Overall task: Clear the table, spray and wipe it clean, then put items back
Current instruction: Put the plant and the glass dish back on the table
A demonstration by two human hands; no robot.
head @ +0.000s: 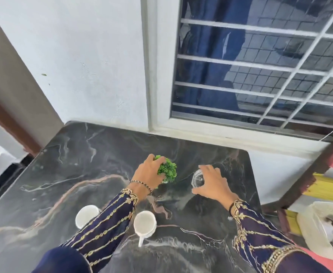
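A dark marble-patterned table [79, 166] fills the lower view. My left hand [148, 173] is closed around a small green artificial plant [169, 171] near the table's middle. Beside it to the right stands a clear drinking glass [198, 179]. My right hand [212, 181] hovers over the glass with fingers spread, touching or nearly touching its rim. Two white cups sit nearer to me: one [85, 214] partly hidden by my left sleeve, the other [144, 223] with its handle pointing toward me.
The table backs onto a white wall and a barred window [260, 66]. To the right stands a wooden frame [307, 180] over yellow and pink surfaces, and a white plastic bag [319, 229] with dark contents. A doorway edge is at the left.
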